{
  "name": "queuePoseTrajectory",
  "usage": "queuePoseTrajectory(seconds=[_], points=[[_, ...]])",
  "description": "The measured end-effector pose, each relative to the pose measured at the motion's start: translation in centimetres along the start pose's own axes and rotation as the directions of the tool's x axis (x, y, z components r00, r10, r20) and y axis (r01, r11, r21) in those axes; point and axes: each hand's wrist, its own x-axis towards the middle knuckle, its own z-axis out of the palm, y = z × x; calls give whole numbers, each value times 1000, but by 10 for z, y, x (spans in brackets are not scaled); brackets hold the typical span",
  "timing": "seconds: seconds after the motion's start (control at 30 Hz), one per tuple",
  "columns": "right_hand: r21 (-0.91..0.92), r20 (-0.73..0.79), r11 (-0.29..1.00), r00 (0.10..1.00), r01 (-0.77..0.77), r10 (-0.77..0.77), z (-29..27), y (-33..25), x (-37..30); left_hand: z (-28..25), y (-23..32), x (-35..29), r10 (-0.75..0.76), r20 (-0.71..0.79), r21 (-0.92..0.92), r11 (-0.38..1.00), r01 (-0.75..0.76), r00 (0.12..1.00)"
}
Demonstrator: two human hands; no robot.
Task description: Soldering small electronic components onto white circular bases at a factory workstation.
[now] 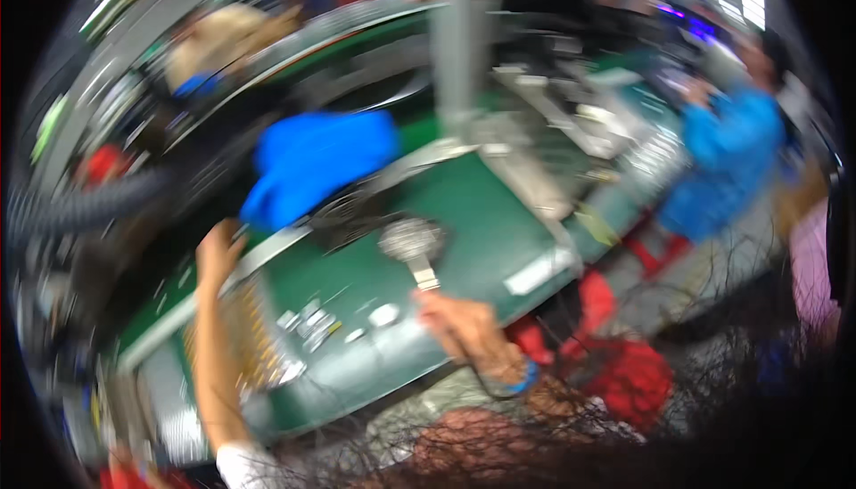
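Motion blurs the whole view. My right hand (pixel 468 328) is closed at the near end of a silvery round-headed object with a short metal neck (pixel 412 241), over the green work mat (pixel 486 213). Its exact kind is too smeared to tell. Round my right wrist runs a blue wrist strap (pixel 528 377) with a dark cord. My left hand (pixel 218 255) is raised at the mat's far left edge, its fingers smeared; whether it holds anything is unclear. Beneath the left forearm lies a tray of golden pieces (pixel 254 333). Small silvery parts (pixel 312 321) and a white round piece (pixel 384 314) lie between my hands.
A bright blue cloth-like bundle (pixel 321 164) sits beyond the mat's far edge. A grey post (pixel 456 52) rises behind the bench. On the right lies a white strip (pixel 539 273); farther off, a person in blue (pixel 727 155) works. Red stools (pixel 629 382) stand below the near edge.
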Motion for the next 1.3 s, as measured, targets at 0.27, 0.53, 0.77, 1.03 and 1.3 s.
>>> queuePoseTrajectory(seconds=[0.27, 0.53, 0.77, 1.03, 1.3], points=[[-9, -87, 999, 995, 45, -45, 25, 18, -1, 30, -106, 5, 213, -155, -70, 972, -226, 965], [73, -115, 997, 993, 13, -5, 11, 13, -2, -34, 87, -58, -19, -172, -549, 832, -80, 985], [171, -57, 984, 998, 44, -35, 32, 5, -4, -16, 183, -101, 286, -79, -657, 706, -266, 955], [24, -96, 999, 994, -46, 48, -9, -1, -1, -24, 242, -101, 394, 155, -727, 667, -166, 906], [151, -17, 988, 999, 30, -28, 11, 1, 0, -6, 249, -131, 222, 246, -679, 734, 4, 943]])
